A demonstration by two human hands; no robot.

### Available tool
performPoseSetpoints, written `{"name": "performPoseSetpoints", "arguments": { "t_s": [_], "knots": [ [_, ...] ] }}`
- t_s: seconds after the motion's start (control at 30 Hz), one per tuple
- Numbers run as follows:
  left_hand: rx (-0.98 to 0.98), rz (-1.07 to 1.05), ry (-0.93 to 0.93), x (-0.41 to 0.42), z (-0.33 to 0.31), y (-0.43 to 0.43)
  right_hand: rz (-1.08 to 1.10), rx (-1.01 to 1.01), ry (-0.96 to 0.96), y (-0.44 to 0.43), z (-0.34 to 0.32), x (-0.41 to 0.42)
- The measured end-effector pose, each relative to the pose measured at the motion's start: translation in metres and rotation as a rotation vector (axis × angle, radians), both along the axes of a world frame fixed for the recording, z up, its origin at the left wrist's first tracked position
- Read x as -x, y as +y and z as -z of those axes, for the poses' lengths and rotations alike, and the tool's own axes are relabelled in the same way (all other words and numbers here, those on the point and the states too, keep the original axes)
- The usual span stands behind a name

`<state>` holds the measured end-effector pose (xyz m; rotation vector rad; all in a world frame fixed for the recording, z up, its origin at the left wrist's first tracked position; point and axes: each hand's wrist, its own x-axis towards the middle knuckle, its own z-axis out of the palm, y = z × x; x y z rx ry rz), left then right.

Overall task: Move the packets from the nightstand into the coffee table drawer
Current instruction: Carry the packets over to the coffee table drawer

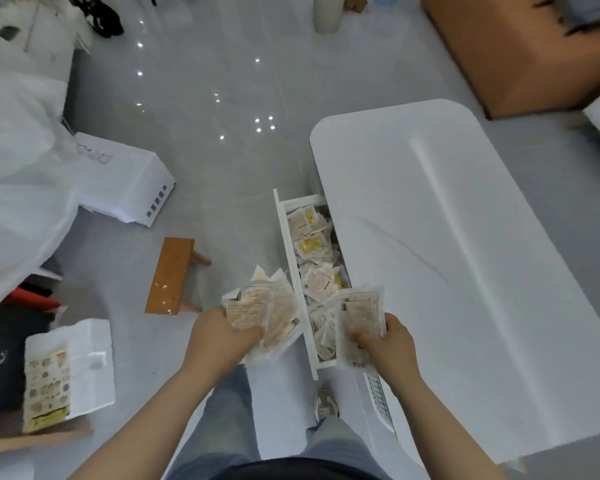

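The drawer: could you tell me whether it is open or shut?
Open: the drawer is pulled out from the table, with packets visible inside.

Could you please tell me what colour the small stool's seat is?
The stool seat is orange-brown, in the head view.

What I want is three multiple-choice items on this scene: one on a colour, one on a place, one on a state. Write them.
1. The coffee table top is: A) white B) brown C) black
2. The wooden stool stands: A) on the coffee table B) on the floor, left of the drawer C) inside the drawer
3. The drawer is: A) shut B) open and bare C) open, with packets inside

Key: 1 A, its top shows plain white; 2 B, it sits on the grey floor beside the drawer front; 3 C, it is pulled out and packets fill it.
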<state>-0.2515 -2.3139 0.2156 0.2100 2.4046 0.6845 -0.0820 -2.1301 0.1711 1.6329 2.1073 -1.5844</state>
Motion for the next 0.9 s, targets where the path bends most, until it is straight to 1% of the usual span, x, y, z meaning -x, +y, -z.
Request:
{"name": "performPoseSetpoints", "arguments": {
  "t_s": [0.2, 0.3, 0.47, 0.57, 0.7, 0.9],
  "knots": [
    [-0.024, 0.221, -0.083, 0.101, 0.006, 0.015, 0.225, -0.015, -0.099, -0.03, 0.011, 0.055],
    [-0.003, 0.418, -0.079, 0.139, 0.01, 0.027, 0.379, -0.006, -0.11, -0.045, 0.012, 0.075],
    [-0.025, 0.509, -0.144, 0.174, 0.019, 0.054, 0.557, 0.021, -0.125, -0.056, 0.016, 0.086],
    [0.013, 0.619, -0.117, 0.184, 0.03, 0.08, 0.643, 0.064, -0.147, -0.051, 0.028, 0.09],
    [0.041, 0.7, -0.067, 0.188, 0.044, 0.116, 0.679, 0.118, -0.155, -0.033, 0.048, 0.095],
    [0.084, 0.725, -0.116, 0.192, 0.078, 0.161, 0.678, 0.167, -0.187, -0.006, 0.082, 0.099]
  ]
}}
